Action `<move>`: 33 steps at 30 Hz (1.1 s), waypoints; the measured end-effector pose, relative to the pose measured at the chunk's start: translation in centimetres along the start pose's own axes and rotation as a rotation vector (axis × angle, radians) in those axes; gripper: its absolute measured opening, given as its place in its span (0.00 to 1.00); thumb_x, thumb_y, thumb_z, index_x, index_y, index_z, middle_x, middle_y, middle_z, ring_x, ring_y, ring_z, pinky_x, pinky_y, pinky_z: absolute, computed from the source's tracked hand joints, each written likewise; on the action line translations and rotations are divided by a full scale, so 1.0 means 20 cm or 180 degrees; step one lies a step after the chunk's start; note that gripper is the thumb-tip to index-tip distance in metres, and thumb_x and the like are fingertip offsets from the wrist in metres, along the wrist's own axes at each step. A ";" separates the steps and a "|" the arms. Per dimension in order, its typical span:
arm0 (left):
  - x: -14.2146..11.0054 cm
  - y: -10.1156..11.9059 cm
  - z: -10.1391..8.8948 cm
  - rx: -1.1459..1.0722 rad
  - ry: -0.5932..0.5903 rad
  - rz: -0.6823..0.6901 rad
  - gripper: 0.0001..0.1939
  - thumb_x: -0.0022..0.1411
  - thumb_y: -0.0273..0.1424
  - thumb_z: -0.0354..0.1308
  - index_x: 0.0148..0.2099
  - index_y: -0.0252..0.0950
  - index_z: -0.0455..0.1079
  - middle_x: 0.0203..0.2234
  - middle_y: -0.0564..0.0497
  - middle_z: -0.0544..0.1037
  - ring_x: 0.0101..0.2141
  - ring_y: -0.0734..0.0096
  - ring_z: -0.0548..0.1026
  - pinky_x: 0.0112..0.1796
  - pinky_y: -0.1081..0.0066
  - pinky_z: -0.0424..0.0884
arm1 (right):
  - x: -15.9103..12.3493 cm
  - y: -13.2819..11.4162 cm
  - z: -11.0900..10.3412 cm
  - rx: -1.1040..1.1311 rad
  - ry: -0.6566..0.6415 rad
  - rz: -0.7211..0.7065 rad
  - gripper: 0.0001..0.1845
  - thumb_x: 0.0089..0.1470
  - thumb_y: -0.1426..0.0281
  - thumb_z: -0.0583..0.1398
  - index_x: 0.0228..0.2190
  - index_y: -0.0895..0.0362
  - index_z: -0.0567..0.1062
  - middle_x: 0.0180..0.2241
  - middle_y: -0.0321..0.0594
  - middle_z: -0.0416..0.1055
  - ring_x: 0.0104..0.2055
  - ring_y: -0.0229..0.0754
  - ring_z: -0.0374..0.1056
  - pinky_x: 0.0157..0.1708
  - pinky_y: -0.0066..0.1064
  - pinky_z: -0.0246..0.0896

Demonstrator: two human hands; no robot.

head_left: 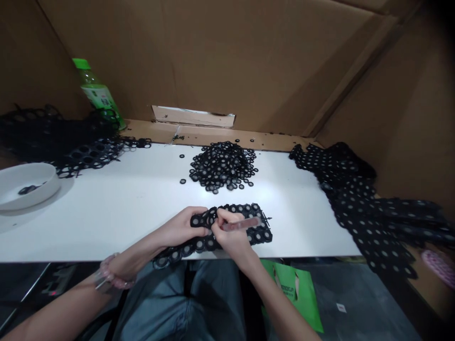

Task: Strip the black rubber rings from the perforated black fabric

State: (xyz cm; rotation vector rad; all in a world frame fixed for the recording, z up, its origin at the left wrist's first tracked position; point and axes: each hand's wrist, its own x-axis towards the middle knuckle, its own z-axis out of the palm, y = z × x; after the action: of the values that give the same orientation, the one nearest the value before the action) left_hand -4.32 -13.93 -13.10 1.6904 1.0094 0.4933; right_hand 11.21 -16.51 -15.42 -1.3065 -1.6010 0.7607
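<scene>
My left hand (183, 226) is closed on a strip of black sheet (262, 236) with rows of round rings, pinching its upper left part between thumb and fingers. The sheet lies at the table's front edge, its left end reaching over the edge. My right hand (232, 239) is wrapped round a slim tool with a translucent reddish handle (245, 223), held like a pen. The tool's tip is hidden by my fingers, close to the rings beside my left thumb. Beyond my hands lies a heap of loose black rings (222, 163) with pale centres.
Black punched-out webbing (53, 135) is piled at the left, by a green-capped bottle (99, 94) and a white bowl (30, 189) with a few black pieces. More dotted black sheets (355, 199) drape over the right end. Cardboard walls (227, 61) enclose the white table (117, 203).
</scene>
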 end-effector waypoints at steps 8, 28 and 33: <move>0.03 0.05 0.00 0.1246 -0.0116 -0.0175 0.17 0.53 0.37 0.50 0.44 0.35 0.67 0.40 0.47 0.74 0.40 0.59 0.71 0.38 0.68 0.65 | 0.01 0.05 -0.10 0.0815 0.0326 0.0730 0.14 0.39 0.73 0.55 0.13 0.54 0.53 0.10 0.27 0.53 0.13 0.31 0.52 0.16 0.24 0.46; 0.11 0.05 0.05 0.0378 -0.0103 -0.0002 0.14 0.46 0.35 0.59 0.36 0.32 0.69 0.32 0.51 0.76 0.34 0.62 0.72 0.36 0.69 0.67 | -0.01 0.03 -0.10 0.0625 0.0467 0.0595 0.13 0.37 0.76 0.53 0.13 0.55 0.52 0.13 0.27 0.49 0.16 0.31 0.48 0.18 0.25 0.44; 0.11 0.04 0.04 0.0284 0.0052 0.0056 0.16 0.46 0.34 0.60 0.39 0.33 0.69 0.35 0.51 0.76 0.37 0.62 0.72 0.40 0.67 0.67 | -0.01 0.04 -0.11 0.0747 0.0564 0.0603 0.13 0.37 0.76 0.53 0.13 0.54 0.52 0.13 0.26 0.48 0.16 0.31 0.46 0.18 0.25 0.43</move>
State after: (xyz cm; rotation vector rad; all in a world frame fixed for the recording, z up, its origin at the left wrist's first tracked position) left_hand -2.19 -12.79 -13.00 1.7782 1.0423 0.4805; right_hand 13.45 -16.76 -15.27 -1.3250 -1.2211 0.8932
